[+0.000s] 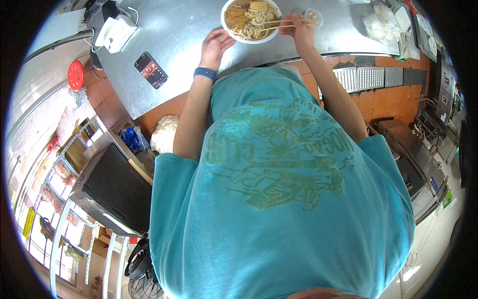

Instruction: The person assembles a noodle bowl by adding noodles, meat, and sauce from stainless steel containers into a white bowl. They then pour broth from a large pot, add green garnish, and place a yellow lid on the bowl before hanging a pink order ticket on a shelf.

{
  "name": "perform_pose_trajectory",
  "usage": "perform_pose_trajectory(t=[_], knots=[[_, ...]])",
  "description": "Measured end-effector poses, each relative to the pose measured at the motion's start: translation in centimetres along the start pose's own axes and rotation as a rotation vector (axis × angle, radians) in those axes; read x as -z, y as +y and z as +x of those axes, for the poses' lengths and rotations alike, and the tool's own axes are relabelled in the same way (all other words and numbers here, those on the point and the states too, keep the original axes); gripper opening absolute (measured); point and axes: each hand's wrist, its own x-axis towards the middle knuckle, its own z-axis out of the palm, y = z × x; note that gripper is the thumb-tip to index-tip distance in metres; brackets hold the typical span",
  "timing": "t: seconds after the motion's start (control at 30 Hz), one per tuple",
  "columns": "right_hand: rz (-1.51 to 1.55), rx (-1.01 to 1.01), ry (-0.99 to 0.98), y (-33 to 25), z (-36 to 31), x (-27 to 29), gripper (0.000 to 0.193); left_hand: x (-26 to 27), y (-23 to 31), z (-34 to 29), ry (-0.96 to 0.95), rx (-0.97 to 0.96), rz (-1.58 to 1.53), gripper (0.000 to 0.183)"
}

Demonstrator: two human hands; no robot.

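A white bowl (pixel 223 27) of thick pale noodles (pixel 255 25) in brown broth stands on the steel table in front of me. My left hand (pixel 217 46) rests against the bowl's left rim, its fingers loosely bent and touching the side. On the other side, my right hand (pixel 297 29) grips a pair of wooden chopsticks (pixel 273 22), whose tips reach into the noodles. Just beyond that hand sits a small clear cup (pixel 313 18) with something pinkish in it, partly behind the chopsticks' back ends.
On the steel table (pixel 184 30), a phone (pixel 151 70) with a lit screen lies to the left, near a white box (pixel 115 34) with a cable. Plastic bags (pixel 380 22) lie at the right. A black cabinet (pixel 112 189) and a fan (pixel 142 269) stand at lower left.
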Motion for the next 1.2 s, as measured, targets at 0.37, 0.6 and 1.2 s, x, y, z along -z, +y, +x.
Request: perform_pose_trajectory(t=[0.37,0.6,1.2], knots=[[0.106,-0.057,0.076,0.5,-0.1,0.6,0.030,0.3,-0.2,0.3,-0.020,-0.003,-0.002,0.022],[-0.335,0.227,-0.120,-3.4,-0.8,-0.1,0.026,0.1,-0.1,0.1,0.002,0.006,-0.001,0.019],[-0.383,0.379,-0.027,-10.6,-5.2,-2.1,0.026,-2.4,-1.1,-3.0,-0.151,0.091,0.153,0.032]])
